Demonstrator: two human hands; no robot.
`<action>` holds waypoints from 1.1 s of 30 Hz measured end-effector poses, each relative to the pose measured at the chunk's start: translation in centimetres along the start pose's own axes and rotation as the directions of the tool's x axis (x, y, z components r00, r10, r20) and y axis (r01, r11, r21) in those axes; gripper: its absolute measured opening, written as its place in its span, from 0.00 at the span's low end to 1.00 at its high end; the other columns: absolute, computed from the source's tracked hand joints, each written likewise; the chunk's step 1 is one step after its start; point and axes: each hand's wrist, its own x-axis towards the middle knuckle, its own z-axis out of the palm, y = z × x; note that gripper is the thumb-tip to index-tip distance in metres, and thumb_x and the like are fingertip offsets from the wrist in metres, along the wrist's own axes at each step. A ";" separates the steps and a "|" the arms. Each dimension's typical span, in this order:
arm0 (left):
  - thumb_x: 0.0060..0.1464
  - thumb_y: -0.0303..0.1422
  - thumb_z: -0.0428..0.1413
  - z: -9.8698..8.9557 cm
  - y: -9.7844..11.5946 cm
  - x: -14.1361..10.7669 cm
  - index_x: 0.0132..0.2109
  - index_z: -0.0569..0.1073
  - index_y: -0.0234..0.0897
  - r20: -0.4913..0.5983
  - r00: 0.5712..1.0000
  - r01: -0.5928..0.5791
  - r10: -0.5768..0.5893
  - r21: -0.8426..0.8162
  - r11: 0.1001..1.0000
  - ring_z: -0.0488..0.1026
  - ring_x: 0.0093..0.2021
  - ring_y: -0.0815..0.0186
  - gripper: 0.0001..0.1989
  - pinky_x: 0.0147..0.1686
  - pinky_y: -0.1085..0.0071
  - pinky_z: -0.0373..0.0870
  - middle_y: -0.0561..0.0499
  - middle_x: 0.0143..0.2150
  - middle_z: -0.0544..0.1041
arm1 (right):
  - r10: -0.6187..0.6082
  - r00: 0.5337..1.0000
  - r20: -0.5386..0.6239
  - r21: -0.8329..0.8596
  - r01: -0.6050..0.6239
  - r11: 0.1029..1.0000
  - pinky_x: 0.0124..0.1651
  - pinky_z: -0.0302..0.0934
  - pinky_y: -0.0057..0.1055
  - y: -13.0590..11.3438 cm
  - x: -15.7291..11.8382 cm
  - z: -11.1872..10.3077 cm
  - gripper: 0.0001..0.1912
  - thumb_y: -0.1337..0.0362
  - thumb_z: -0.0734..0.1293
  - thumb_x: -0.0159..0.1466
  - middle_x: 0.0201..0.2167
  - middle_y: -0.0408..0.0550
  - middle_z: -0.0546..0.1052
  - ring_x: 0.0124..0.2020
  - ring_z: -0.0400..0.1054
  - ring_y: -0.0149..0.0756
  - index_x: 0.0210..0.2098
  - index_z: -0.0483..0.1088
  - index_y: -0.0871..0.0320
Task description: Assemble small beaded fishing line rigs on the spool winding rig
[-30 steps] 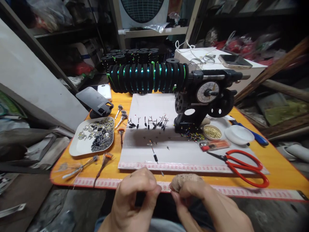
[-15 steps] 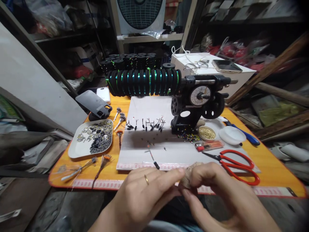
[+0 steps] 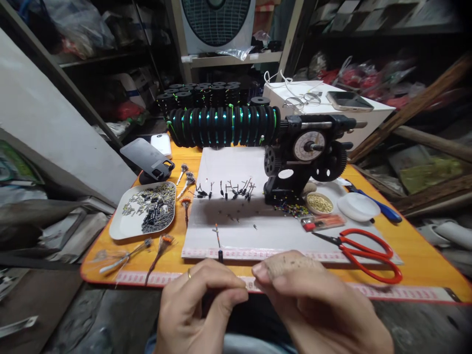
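Left hand: pinched closed, contents unclear
Right hand: closed, fingers together, beige wrap round one
Small black cylinder: just beyond left hand

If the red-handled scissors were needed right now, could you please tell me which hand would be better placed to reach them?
Probably the right hand: the red-handled scissors lie forward and to the right of it. The left hand is farther away, with the right hand between.

One head-worn view, facing forward and down;
hands close at the lower edge; bench mid-frame; fan farther off.
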 end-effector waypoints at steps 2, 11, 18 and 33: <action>0.57 0.20 0.59 -0.3 -0.1 -0.3 0.38 0.77 0.39 -0.016 1.000 0.004 -0.004 -0.012 1.000 0.70 0.22 0.72 0.09 0.19 0.79 0.64 0.55 0.27 0.76 | -0.135 0.973 0.185 -0.174 0.168 0.970 0.52 0.72 0.28 -0.1 0.1 -0.4 0.29 0.86 0.65 0.60 0.43 0.45 0.81 0.44 0.76 0.33 0.54 0.70 0.53; 0.57 0.18 0.58 -0.9 -0.3 -0.1 0.37 0.76 0.39 -0.011 1.000 0.004 -0.003 0.062 0.998 0.71 0.24 0.72 0.10 0.21 0.78 0.66 0.55 0.27 0.76 | -0.061 0.901 0.430 -0.364 0.235 0.901 0.40 0.74 0.28 -0.2 1.0 -1.6 0.18 0.80 0.64 0.64 0.34 0.47 0.78 0.36 0.75 0.35 0.47 0.63 0.54; 0.55 0.16 0.60 -1.4 -1.3 1.1 0.38 0.78 0.34 0.029 0.988 -0.153 0.150 0.167 0.974 0.78 0.31 0.69 0.09 0.33 0.79 0.75 0.51 0.31 0.80 | -0.111 0.932 0.346 -0.425 0.261 0.867 0.36 0.74 0.28 0.6 0.4 -1.9 0.19 0.81 0.65 0.60 0.30 0.44 0.77 0.31 0.74 0.34 0.43 0.61 0.52; 0.53 0.15 0.61 -0.3 -0.8 1.9 0.37 0.80 0.33 -0.008 0.991 -0.137 0.137 0.027 0.990 0.80 0.31 0.68 0.10 0.34 0.78 0.77 0.49 0.30 0.83 | 0.030 0.857 0.514 -0.346 0.175 0.922 0.45 0.77 0.28 1.7 0.9 -2.2 0.16 0.77 0.65 0.63 0.44 0.48 0.82 0.44 0.79 0.38 0.45 0.70 0.51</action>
